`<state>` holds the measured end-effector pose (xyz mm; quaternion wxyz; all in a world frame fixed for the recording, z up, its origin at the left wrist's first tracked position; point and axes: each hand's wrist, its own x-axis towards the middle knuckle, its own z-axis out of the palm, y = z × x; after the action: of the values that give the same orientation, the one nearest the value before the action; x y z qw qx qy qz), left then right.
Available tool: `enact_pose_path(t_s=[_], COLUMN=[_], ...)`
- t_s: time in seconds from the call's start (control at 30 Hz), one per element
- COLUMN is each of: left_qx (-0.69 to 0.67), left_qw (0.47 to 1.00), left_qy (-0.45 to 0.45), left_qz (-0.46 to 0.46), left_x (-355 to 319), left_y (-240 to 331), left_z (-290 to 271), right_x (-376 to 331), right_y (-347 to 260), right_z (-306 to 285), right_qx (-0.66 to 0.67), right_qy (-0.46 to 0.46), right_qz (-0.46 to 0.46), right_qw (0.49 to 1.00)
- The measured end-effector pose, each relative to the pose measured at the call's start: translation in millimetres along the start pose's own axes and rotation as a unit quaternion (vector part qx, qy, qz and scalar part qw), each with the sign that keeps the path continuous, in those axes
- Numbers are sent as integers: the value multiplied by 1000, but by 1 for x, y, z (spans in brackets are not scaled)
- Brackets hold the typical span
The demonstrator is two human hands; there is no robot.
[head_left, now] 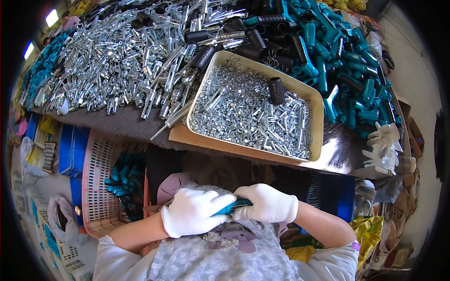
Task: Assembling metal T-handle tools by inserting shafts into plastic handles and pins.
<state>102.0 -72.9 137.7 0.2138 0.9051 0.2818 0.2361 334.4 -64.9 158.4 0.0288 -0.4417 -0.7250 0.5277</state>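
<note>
Both my hands wear white knit gloves and meet in front of my body, below the table edge. Between them is a teal and black part (pixel 228 209), like a plastic tool handle, mostly hidden by my fingers. My left hand (pixel 191 211) is closed round its left end. At the other end, my right hand (pixel 265 203) grips it with thumb and fingers. Beyond my hands, a cream tray (pixel 318 117) rests on the table, full of small metal pins and springs. A short black sleeve (pixel 276 91) lies on top of these pieces.
A heap of shiny metal parts (pixel 131 61) covers the table's left. Teal handles (pixel 323 51) pile up at right, near white gloves (pixel 382 145). Below at left stand a pink basket (pixel 100 187) holding teal parts and a blue bin (pixel 72 150). A yellow bag (pixel 368 234) lies lower right.
</note>
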Motion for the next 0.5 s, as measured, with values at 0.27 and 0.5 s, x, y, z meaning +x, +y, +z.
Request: enact_pose_path(t_s=[0.27, 0.5], left_qx=[-32, -222], left_qw=[996, 975], left_qy=[-79, -1], left_qz=[-25, -30], left_x=[7, 6], left_y=[-12, -24], left_z=[-15, -35], right_x=[-14, -23], right_y=[5, 15], right_z=[-2, -6], right_qx=[8, 150], right_qy=[88, 98], right_qz=[33, -28], right_qw=[996, 983])
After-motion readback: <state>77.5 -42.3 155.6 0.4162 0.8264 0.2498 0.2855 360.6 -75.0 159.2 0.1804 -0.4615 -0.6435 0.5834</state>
